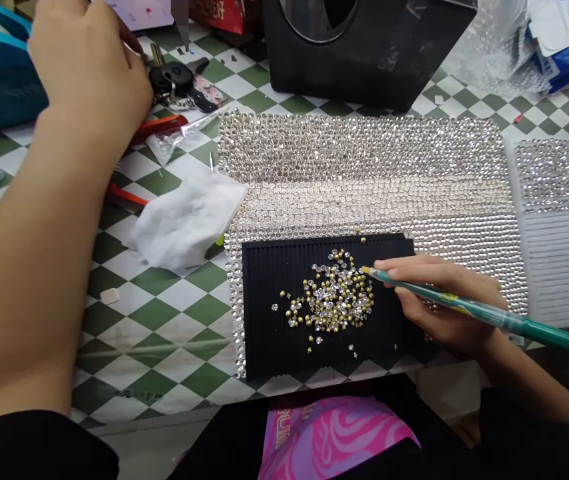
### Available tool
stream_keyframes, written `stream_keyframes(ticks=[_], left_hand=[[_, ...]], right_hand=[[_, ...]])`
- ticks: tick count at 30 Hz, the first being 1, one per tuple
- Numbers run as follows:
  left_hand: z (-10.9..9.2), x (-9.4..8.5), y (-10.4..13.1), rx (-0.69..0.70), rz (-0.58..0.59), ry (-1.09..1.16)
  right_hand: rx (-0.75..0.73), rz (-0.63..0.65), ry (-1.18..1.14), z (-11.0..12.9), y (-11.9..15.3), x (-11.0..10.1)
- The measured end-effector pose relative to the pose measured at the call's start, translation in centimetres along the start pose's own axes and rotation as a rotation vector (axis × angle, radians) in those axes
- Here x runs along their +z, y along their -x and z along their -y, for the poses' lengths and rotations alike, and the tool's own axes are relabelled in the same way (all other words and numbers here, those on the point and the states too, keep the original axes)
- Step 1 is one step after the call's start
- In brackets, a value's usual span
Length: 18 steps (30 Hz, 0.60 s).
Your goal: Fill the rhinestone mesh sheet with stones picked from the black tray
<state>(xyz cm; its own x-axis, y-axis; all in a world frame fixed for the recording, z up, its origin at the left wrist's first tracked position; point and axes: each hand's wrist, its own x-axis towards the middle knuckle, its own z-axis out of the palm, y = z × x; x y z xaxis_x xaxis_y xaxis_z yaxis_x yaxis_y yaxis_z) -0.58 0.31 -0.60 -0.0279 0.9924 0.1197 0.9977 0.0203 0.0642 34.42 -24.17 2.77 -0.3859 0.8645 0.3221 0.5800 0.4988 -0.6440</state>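
Observation:
My right hand [449, 293] is closed around a green translucent pen [469, 308]. Its yellow tip points at a pile of small rhinestones [337, 297], some clear side up and some gold side up. They lie on a black ridged tray [264, 353], which rests over the lower part of a rhinestone-covered sheet [364, 150]. At the upper left, my left hand [91, 63] reaches away past some keys [171, 80], close to a lit screen [141, 13]. Its fingertips are hidden behind the hand and cut off by the frame's top, so what they touch does not show.
A teal tape dispenser [1, 73] stands left of my left hand. Crumpled white tissue [189, 217] lies beside the sheet, near a red-handled tool [161, 127]. A black box [364, 60] stands behind. At right is a partly covered, ridged panel [564, 267].

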Motion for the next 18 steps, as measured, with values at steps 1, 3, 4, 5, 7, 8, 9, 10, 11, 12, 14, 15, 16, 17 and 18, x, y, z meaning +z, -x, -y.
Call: stream_keyframes(ticks=[1,3,4,5,7,8,9,10,11,12,14,15,16,17,18], left_hand=[[-0.1,-0.1,0.1,-0.003,-0.002,-0.011],[-0.3,-0.2,0.1,-0.005,-0.005,-0.022],[-0.4,-0.2,0.2,-0.007,-0.004,-0.023],[-0.4,-0.2,0.2,-0.012,-0.002,-0.023],[-0.5,-0.3,0.2,-0.018,0.006,-0.029],[-0.6,-0.3,0.2,-0.019,0.01,-0.038],[-0.6,-0.4,0.3,-0.02,0.014,-0.049],[-0.6,-0.4,0.3,-0.021,0.018,-0.06],[-0.7,-0.4,0.3,-0.023,0.021,-0.07],[-0.7,-0.4,0.3,-0.027,0.024,-0.077],[-0.7,-0.4,0.3,-0.039,0.031,-0.081],[-0.7,-0.5,0.3,-0.042,0.034,-0.078],[-0.6,-0.4,0.3,-0.043,0.036,-0.074],[-0.6,-0.4,0.3,-0.043,0.037,-0.07],[-0.5,-0.4,0.3,-0.039,0.038,-0.067]], right_hand=[[0.003,0.0,0.002,-0.2,-0.1,0.1],[-0.002,0.016,0.005,-0.3,-0.2,0.1],[-0.001,0.022,0.002,-0.3,-0.1,0.1],[0.003,0.017,-0.007,-0.2,-0.1,0.1],[0.024,-0.017,-0.04,0.1,0.2,0.1],[0.044,-0.045,-0.062,0.1,0.4,0.0],[0.07,-0.086,-0.079,0.0,0.5,-0.1],[0.101,-0.145,-0.085,-0.3,0.6,-0.4],[0.126,-0.223,-0.074,-0.9,0.6,-0.9],[0.128,-0.317,-0.046,-1.8,0.7,-1.5],[0.061,-0.53,0.06,-4.2,0.6,-3.1],[-0.027,-0.616,0.13,-5.6,0.6,-3.9],[-0.069,-0.676,0.208,-7.1,0.6,-4.8],[-0.036,-0.7,0.247,-8.5,0.6,-5.5],[-0.025,-0.705,0.255,-9.7,0.7,-6.2]])
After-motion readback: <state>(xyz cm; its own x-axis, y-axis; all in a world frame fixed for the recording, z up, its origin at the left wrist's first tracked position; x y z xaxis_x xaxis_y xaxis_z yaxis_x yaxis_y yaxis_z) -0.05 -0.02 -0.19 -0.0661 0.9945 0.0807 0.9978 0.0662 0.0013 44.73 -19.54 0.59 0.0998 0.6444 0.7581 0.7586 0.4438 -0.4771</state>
